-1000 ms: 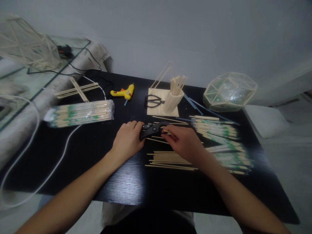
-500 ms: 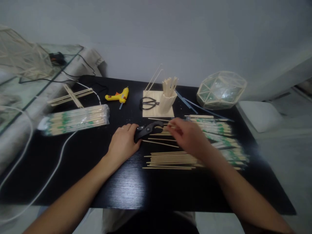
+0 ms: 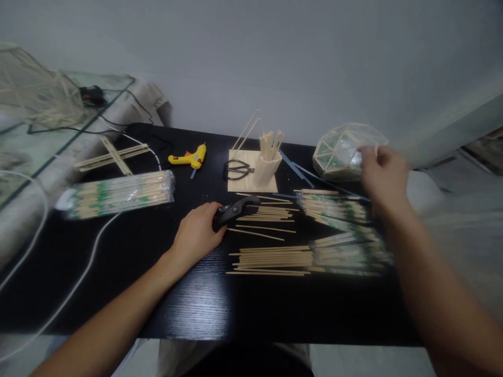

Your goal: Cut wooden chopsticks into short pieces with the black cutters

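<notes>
My left hand (image 3: 200, 228) is closed around the handles of black pruning shears (image 3: 236, 209), which rest low over the table with the jaws pointing right. Under and beside the jaws lie several short thin wooden sticks (image 3: 271, 213). My right hand (image 3: 387, 175) is raised at the far right, in front of the faceted stick-frame shape (image 3: 334, 152), and partly covers it. Its fingers are curled together in a pinch, slightly blurred; I cannot make out what is between them, nor whether they touch the frame.
Longer sticks (image 3: 271, 257) lie nearer me, beside plastic stick packs (image 3: 346, 251). Behind are a stick-filled wooden cup (image 3: 265, 173), black scissors (image 3: 238, 170) on a wooden board (image 3: 239, 186), and a yellow glue gun (image 3: 190, 157). Another stick pack (image 3: 121, 193) and a white cable (image 3: 94, 248) are left.
My right hand has moved from beside the shears rightward and away to the faceted frame. The shears' jaws, spread before, now look closed. My left hand has barely shifted.
</notes>
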Motion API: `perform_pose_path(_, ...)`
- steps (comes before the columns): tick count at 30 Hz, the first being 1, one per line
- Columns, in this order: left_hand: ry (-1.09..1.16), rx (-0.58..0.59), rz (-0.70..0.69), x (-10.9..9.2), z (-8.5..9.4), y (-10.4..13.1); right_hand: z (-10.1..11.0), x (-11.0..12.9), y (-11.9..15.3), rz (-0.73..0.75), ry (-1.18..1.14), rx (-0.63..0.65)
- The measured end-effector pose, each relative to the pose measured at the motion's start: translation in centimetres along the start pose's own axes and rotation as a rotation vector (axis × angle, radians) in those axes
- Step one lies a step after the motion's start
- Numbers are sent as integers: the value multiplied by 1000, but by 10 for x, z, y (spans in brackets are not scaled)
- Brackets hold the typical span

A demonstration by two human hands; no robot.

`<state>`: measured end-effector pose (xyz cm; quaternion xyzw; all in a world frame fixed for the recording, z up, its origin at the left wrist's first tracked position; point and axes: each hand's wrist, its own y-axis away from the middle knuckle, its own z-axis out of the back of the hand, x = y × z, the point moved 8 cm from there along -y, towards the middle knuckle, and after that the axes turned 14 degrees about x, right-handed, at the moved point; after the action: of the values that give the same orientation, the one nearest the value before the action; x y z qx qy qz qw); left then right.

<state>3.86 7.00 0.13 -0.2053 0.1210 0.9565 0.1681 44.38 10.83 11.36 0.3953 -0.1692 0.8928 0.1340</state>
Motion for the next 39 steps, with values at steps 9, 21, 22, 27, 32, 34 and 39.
perform_pose_path(9,431,-80,-76,6,9,5,-121,81,106,122,-666,697)
perform_pose_path(21,799,-28,-104,2,4,3,-136,93,123,191,-453,671)
perform_pose_path(22,818,-21,-99,3,3,3,-138,92,123,188,-457,675)
perform_pose_path(27,900,10,-81,4,-3,2,-142,85,120,177,-624,686)
perform_pose_path(32,1011,41,-66,3,-5,1,-138,75,111,127,-682,618)
perform_pose_path(34,1094,13,-72,6,-3,1,-135,71,105,122,-676,575)
perform_pose_path(39,1273,-218,-21,24,13,1,-131,72,96,217,-449,644)
